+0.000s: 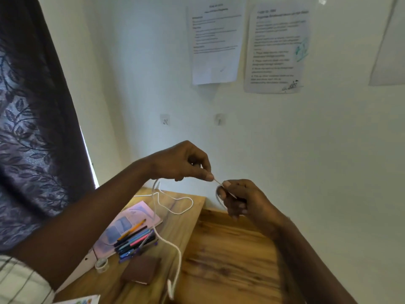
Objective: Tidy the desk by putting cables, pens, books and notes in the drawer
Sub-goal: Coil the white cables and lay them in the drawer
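Pinched between thumb and forefinger of the left hand (179, 163), raised above the desk (230, 249): a thin white cable (178, 257). Gripped again just to the right of that pinch by the right hand (243, 200), fingers curled round what looks like a small coil already gathered. Between the two hands, only a short taut stretch, slanting down and rightward from the left pinch to the right one. Below and to the left of the left hand, the loose length: dropping to the desk, lying in a slack loop, then trailing toward the body past the pens (135, 240) and a brown notebook (142, 270), ending in a white plug at the near end. Long axis of that free run roughly far to near, beneath the left hand and well apart from the right. Likely next: feeding slack through the left pinch, nearer to the loose length, and winding on at the right.
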